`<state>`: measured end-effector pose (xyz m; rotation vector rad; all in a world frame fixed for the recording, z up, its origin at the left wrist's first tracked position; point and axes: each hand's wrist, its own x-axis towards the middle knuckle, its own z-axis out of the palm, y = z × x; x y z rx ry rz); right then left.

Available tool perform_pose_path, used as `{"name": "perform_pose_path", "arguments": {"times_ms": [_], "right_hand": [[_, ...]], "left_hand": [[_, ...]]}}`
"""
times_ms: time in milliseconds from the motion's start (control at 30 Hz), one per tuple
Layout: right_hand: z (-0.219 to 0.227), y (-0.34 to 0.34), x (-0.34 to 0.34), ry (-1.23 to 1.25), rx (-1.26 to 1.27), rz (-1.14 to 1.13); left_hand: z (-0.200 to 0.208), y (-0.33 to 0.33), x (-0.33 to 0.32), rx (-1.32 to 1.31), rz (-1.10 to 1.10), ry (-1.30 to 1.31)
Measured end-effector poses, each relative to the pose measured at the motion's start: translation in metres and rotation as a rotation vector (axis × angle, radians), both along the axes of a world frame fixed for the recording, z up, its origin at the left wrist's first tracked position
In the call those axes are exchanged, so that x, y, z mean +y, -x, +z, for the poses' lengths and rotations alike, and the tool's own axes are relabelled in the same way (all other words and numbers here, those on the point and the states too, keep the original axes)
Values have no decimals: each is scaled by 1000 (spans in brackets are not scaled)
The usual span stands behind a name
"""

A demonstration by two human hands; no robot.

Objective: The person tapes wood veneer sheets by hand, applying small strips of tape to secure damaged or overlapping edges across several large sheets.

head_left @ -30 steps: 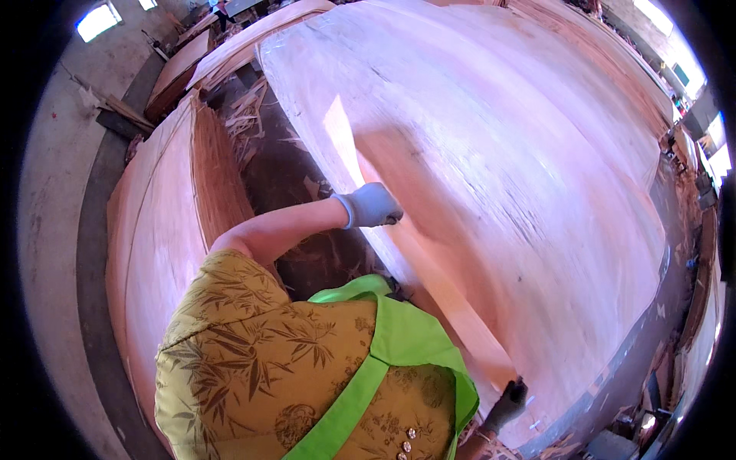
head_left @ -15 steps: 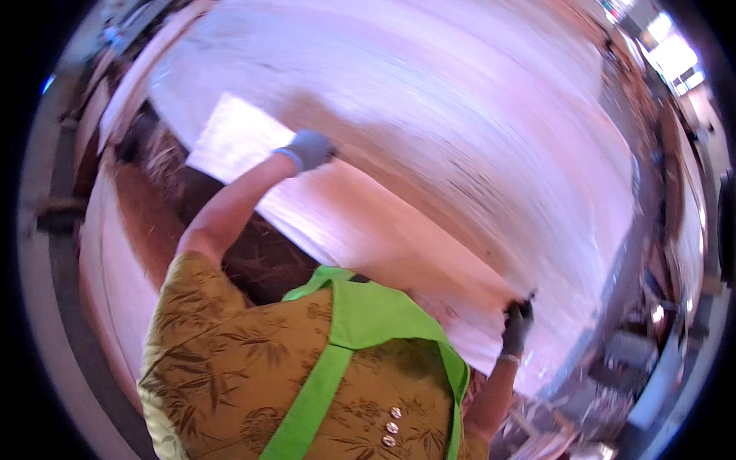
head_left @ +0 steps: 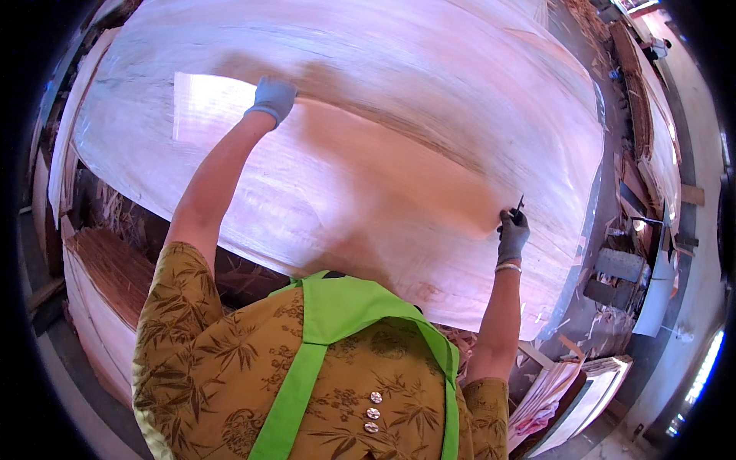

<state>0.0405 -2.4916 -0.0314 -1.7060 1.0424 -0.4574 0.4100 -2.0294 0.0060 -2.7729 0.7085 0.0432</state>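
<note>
Veneer sheet, thin and pale, now lies spread flatter across the big veneer stack than a second ago. Left hand pinches its far corner; right hand grips its right edge, arms stretched wider apart.

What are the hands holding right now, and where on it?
Both gloved hands hold one thin veneer sheet: the left hand at its far left edge, the right hand pinching its right edge.
</note>
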Motion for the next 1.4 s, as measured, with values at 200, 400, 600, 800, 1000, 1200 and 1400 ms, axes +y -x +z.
{"name": "perform_pose_path", "arguments": {"times_ms": [200, 400, 600, 800, 1000, 1200, 1400], "right_hand": [[-23, -50, -28, 14, -31, -18], [-27, -69, -45, 50, -19, -16], [-16, -93, -18, 610, 196, 33], [3, -167, 102, 512, 278, 878], [5, -260, 155, 897, 427, 1173], [-2, -308, 172, 924, 496, 1368], [0, -263, 110, 882, 503, 1196]], "left_hand": [[-16, -18, -18, -362, -70, 84], [-39, 61, -76, -241, -260, 376], [-72, 91, -101, -151, -249, 649], [-80, 92, -110, -198, -159, 651], [-72, 93, -115, -110, -35, 780], [-64, 94, -114, -62, -30, 771], [-64, 92, -114, -109, -71, 709]]}}
